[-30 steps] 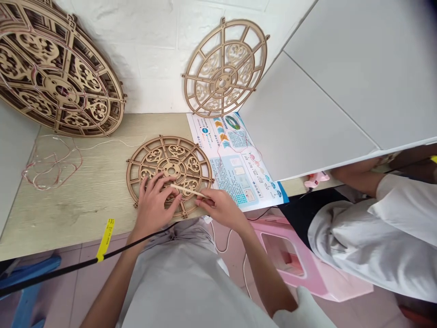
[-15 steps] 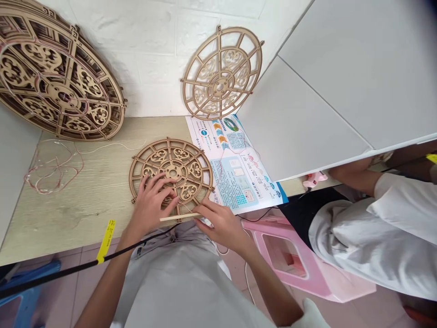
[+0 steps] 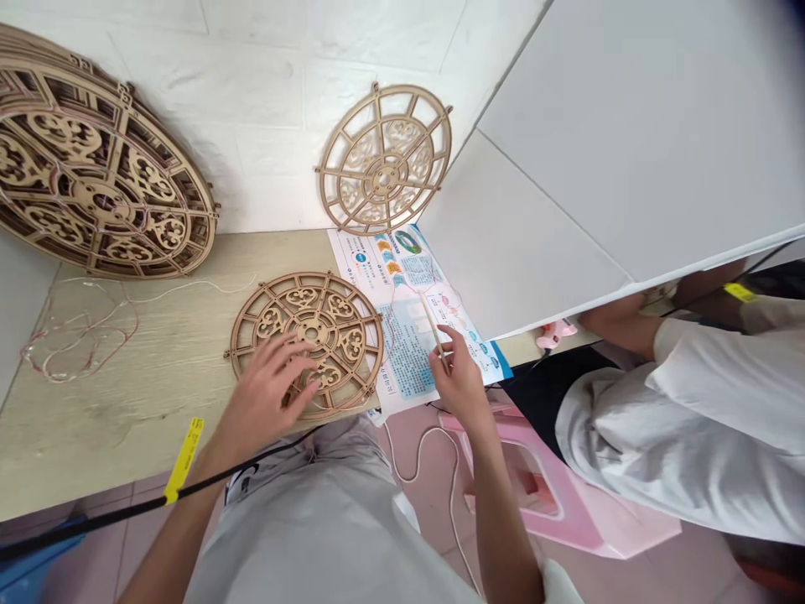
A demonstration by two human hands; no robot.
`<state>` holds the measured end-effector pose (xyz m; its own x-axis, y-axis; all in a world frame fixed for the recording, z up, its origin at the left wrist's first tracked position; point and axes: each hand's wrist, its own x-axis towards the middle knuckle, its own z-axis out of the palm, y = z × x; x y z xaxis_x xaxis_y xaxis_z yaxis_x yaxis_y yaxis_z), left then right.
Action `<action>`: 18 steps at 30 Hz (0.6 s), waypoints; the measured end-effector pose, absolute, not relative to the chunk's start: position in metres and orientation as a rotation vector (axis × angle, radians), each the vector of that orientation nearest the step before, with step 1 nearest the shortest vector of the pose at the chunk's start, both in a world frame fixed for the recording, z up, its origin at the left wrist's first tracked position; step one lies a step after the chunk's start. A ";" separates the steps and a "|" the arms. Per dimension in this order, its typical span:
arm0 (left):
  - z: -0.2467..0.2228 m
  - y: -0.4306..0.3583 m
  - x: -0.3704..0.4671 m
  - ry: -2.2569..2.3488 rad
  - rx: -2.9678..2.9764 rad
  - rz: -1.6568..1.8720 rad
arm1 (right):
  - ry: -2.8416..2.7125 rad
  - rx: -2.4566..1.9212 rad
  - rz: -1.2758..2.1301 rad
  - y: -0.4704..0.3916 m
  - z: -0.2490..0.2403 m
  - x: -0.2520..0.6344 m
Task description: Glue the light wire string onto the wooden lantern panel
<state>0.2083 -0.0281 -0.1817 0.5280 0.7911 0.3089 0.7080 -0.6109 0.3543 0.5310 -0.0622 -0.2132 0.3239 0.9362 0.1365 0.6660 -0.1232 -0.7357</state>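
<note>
The left grip lies with fingers spread over the round wooden lattice beneath it, while the right grip pinches a thin pale stick pointing away from it above the printed sheet.

A craft workshop is suggested: an openwork wooden disc is laid on the worktop, stacked discs are leaned behind, and another person is seated beside a grey divider.
</note>
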 end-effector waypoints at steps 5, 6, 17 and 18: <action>-0.206 -0.042 0.221 1.302 2.890 0.756 | -1.472 -1.736 0.356 -0.057 -0.217 0.534; -0.209 -0.041 0.221 1.306 2.928 0.748 | -1.446 -1.745 0.304 -0.058 -0.214 0.536; -0.210 -0.035 0.217 1.300 3.008 0.728 | -0.513 -2.355 -0.069 -0.044 -0.186 0.694; -0.209 -0.036 0.217 1.304 2.996 0.719 | -0.515 -2.391 0.018 -0.037 -0.187 0.707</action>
<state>0.2171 -0.0363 -0.2091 0.6079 0.6472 0.4600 0.7342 -0.6788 -0.0152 0.7071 -0.0374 -0.1867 0.9215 0.3688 0.1221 0.3592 -0.6894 -0.6290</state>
